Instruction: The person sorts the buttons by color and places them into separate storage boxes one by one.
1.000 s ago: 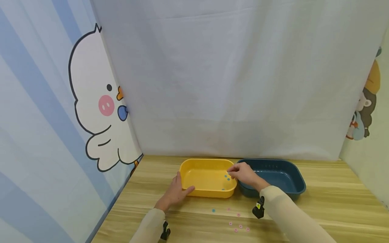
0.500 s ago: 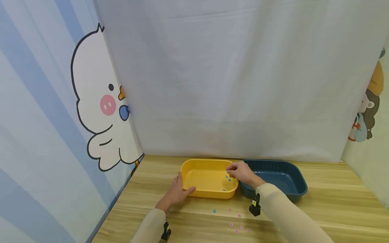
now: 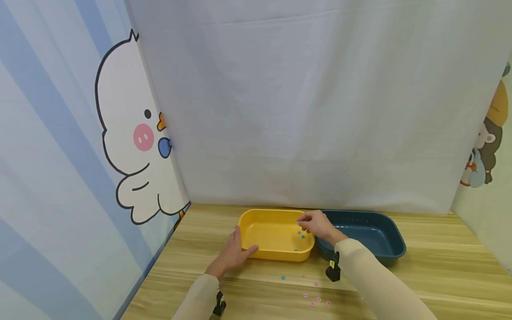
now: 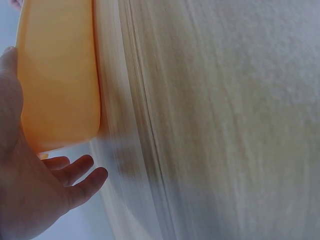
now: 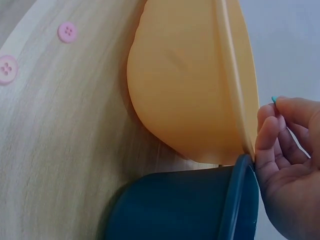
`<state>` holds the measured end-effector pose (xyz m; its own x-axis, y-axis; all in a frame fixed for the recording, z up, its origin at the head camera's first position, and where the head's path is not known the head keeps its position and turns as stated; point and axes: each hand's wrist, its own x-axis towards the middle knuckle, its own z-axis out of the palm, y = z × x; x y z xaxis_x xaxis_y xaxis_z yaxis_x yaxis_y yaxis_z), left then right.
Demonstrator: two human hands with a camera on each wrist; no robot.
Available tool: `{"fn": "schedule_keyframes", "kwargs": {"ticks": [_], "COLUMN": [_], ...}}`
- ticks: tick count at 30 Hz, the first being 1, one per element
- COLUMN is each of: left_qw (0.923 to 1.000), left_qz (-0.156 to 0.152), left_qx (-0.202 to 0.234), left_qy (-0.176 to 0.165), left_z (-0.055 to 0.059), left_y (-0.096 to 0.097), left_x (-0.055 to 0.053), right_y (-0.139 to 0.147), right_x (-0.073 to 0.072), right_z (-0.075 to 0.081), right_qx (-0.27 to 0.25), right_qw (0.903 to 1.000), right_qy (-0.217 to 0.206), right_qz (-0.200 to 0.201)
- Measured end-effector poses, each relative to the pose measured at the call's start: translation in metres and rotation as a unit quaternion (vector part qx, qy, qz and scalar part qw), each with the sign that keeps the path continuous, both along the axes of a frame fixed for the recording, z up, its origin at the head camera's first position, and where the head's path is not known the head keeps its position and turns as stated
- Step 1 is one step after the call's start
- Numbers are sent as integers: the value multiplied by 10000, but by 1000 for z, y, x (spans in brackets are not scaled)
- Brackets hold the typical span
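My right hand (image 3: pixel 318 223) is over the right end of the yellow basin (image 3: pixel 276 255). Between thumb and forefinger it pinches a small blue button (image 5: pixel 273 99), only its edge showing in the right wrist view. Several blue buttons (image 3: pixel 302 237) lie inside the basin below that hand. My left hand (image 3: pixel 234 253) rests on the basin's near left corner, thumb along the front rim and fingers at the left side. In the left wrist view, three of its fingers spread loosely beside the basin's end. One blue button (image 3: pixel 283 278) and several pink buttons (image 3: pixel 306 295) lie on the table in front.
A dark blue basin (image 3: pixel 370 235) stands right beside the yellow one, their rims meeting in the right wrist view. Behind both hangs a pale curtain (image 3: pixel 300 111) at the back edge of the wooden table (image 3: pixel 436 253). A wall with a cartoon bird is at left.
The head view has shifted slightly, so the scene sits a little further right. My right hand stays over the yellow basin, still pinching the button. My left hand keeps its place on the corner.
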<state>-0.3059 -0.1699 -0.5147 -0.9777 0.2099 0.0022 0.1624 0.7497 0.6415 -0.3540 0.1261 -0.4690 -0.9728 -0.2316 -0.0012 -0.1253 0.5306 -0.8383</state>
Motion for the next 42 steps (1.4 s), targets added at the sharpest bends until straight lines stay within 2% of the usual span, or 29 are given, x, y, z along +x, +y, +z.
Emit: {"fn": "schedule_keyframes", "kwargs": {"ticks": [8,22,30,36,42], "left_qw": [10000,10000,10000,9999,10000], "left_qz": [-13,-22,20,38,43], "left_qx": [-60,-46,-47,-99,-51], "left_qy": [67,81,40,42,52], "left_z": [0,-3,-1,-3,-3], "left_y": [0,0,-1,-1,0], "left_x": [0,-1,-1,-2,-1], "right_y": [-2,3,8,10,10], "right_x": [-1,3,14,24,38], "right_z": [0,-2,-2,-1,-2], "right_qx": [171,199,620,710,850], "right_qw": [9998,9996,9930,9866,9764], "right_qy": [46,57,583,834,1105], "right_qz": [-28,205,818,1213,1648]}}
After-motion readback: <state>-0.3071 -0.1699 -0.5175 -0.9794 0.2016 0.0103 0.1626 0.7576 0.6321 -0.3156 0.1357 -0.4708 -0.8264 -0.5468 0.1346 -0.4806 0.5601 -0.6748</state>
